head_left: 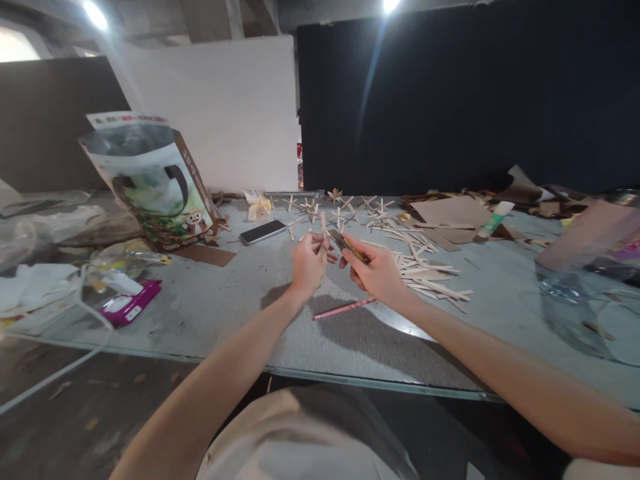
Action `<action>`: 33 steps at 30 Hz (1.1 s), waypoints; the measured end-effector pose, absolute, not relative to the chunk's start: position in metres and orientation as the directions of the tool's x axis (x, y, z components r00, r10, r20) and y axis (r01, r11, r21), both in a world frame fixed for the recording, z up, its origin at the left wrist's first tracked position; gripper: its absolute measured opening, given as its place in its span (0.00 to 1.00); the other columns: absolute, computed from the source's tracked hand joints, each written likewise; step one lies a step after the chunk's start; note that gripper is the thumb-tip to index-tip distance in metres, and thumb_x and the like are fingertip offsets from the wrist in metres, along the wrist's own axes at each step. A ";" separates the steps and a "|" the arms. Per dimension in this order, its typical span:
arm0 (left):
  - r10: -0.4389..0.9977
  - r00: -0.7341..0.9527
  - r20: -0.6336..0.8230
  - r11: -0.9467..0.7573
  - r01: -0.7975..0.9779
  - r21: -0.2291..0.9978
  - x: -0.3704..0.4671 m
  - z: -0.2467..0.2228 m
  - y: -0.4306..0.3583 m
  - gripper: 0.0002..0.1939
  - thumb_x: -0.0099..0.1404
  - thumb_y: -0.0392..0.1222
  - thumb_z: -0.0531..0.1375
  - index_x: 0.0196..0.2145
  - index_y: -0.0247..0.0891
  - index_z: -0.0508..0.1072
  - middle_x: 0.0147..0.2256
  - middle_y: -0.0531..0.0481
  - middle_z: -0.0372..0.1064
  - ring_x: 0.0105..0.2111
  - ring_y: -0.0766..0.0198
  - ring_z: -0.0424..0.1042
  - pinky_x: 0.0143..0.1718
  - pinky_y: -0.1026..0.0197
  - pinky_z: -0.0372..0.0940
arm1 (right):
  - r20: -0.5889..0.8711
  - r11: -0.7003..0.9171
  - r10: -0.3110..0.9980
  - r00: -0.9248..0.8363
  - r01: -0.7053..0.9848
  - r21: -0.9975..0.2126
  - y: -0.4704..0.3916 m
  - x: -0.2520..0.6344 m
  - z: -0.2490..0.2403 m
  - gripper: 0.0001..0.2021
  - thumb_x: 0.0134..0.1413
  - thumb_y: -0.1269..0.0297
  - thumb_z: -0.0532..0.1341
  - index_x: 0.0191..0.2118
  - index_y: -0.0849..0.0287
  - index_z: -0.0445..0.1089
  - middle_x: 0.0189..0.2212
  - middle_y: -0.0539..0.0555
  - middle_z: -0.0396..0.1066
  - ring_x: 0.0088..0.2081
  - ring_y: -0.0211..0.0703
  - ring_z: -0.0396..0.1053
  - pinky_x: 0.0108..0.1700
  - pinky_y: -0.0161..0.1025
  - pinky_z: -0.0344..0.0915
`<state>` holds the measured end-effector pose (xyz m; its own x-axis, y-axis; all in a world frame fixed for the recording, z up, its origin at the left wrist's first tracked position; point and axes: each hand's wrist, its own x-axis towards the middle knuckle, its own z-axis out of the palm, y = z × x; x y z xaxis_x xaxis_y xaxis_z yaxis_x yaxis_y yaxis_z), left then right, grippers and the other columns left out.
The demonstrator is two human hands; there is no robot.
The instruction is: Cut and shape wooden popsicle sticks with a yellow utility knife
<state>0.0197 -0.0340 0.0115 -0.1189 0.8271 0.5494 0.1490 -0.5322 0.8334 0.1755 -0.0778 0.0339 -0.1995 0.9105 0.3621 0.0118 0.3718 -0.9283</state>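
In my left hand (311, 261) a short flat wooden stick (323, 220) is pinched upright between the fingers. My right hand (376, 270) is closed around a yellow and dark utility knife (350, 248), its tip close to the stick. Whether the blade touches the wood I cannot tell. Below the hands lies a pink pencil (344, 309) on the table. Just right of my right hand spreads a pile of loose wooden sticks (435, 277). Beyond the hands sit several small star-like shapes of crossed sticks (350, 205).
A phone (263, 232) lies left of my hands, near a big printed bag (150, 180). A purple and white device (131, 303) with a cable is at left. To the right are a glue stick (495, 220), cardboard pieces (445, 212) and a clear container (570, 313).
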 end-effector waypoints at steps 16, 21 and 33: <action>0.820 -0.101 0.563 -0.557 0.083 0.826 0.019 0.009 -0.031 0.28 0.64 0.70 0.63 0.35 0.40 0.67 0.27 0.49 0.77 0.22 0.60 0.79 0.24 0.60 0.71 | 0.336 0.347 0.915 -0.226 0.012 -0.938 -0.077 0.174 0.031 0.31 0.61 0.49 0.63 0.66 0.58 0.71 0.29 0.49 0.68 0.16 0.30 0.53 0.16 0.31 0.48; 0.844 -0.100 0.527 -0.523 0.064 0.850 0.019 0.009 -0.031 0.25 0.66 0.66 0.65 0.35 0.40 0.67 0.28 0.49 0.76 0.23 0.60 0.79 0.25 0.59 0.72 | 0.352 0.382 0.905 -0.238 0.093 -0.919 -0.081 0.174 0.034 0.32 0.63 0.49 0.60 0.67 0.61 0.70 0.28 0.49 0.68 0.16 0.31 0.53 0.17 0.32 0.49; 0.838 -0.112 0.535 -0.521 0.131 0.843 0.018 0.013 -0.037 0.15 0.71 0.50 0.64 0.33 0.40 0.68 0.25 0.53 0.73 0.22 0.63 0.77 0.26 0.61 0.72 | 0.551 0.596 0.800 -0.239 0.425 -0.681 -0.086 0.169 0.034 0.28 0.67 0.59 0.53 0.63 0.70 0.73 0.26 0.53 0.74 0.22 0.38 0.60 0.27 0.33 0.57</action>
